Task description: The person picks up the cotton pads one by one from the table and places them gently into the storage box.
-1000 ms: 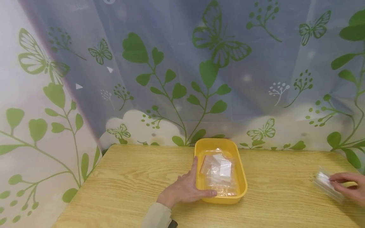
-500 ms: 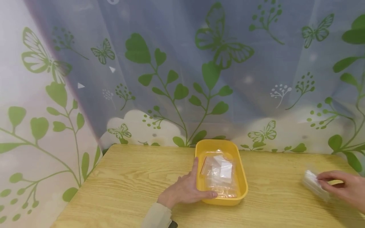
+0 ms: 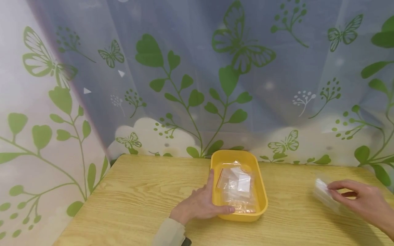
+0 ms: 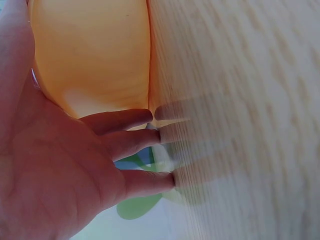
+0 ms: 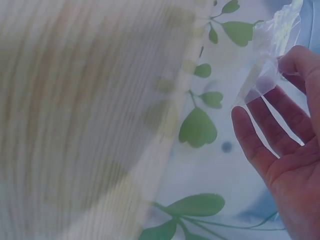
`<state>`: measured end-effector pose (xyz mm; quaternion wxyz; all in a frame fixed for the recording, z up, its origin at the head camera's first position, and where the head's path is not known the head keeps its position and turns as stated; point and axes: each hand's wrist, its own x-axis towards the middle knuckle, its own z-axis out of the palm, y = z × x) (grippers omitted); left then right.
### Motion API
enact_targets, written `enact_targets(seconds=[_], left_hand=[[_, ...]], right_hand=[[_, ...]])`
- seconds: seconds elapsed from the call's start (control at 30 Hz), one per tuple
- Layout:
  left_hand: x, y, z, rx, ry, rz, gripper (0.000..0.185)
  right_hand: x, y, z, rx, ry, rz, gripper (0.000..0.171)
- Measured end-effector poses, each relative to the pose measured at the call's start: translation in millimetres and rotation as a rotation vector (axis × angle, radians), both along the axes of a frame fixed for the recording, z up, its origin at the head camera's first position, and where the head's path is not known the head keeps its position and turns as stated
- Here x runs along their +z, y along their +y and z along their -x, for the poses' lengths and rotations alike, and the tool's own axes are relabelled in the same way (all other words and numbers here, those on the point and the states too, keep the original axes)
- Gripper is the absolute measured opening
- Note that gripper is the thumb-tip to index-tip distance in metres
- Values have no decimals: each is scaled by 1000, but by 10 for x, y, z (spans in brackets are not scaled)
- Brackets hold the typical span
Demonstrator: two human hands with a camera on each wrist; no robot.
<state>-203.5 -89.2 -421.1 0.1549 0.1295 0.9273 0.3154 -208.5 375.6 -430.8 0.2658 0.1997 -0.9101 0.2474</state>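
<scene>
Yellow tray [image 3: 262, 191] sits mid-counter [image 3: 138, 191], far edge near the curtain. My left hand [image 3: 200, 203] rests flat against its left wall, fingers straight, thumb along the near corner; nothing gripped, just steadying it. Left wrist view confirms: fingertips [image 4: 150, 116] on the wood beside the tray's side.

Right hand [image 3: 357, 200] is out at the right side of the counter, well apart from the tray, pinching a clear plastic bag [image 3: 323, 193] between thumb and fingers. In the right wrist view the bag [image 5: 272, 55] is held at one end and off the surface; the other fingers are loosely spread. Can't tell whether it holds anything.

Progress, as I judge it: several small clear bags [image 3: 238, 186] already lie in the tray, some with red zip strips. The one in my right hand isn't in yet. No other loose bags visible on the counter.

Surface: light wood-grain laminate. Backdrop: translucent curtain [image 3: 197, 75] with green leaves and butterflies, hanging around the back and left sides.
</scene>
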Motion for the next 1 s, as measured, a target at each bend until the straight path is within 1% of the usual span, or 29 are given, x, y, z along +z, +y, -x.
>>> enact_targets(seconds=[0.17, 0.37, 0.5, 0.73, 0.9, 1.0], left_hand=[[3, 4, -1, -6, 5, -2, 135], [6, 6, -4, -6, 4, -7, 135], [5, 6, -2, -5, 5, -3, 135], [-1, 5, -1, -11, 4, -11, 135], [7, -1, -1, -6, -2, -14, 135], [10, -1, 4, 0, -3, -14, 135]], right_hand=[[60, -129, -10, 19, 15, 12, 31], [132, -289, -4, 42, 56, 16, 36], [154, -391, 37, 80, 92, 50, 39], [183, -575, 84, 128, 81, 118, 38], [226, -700, 115, 147, 104, 116, 40], [236, -766, 140, 166, 135, 108, 41]])
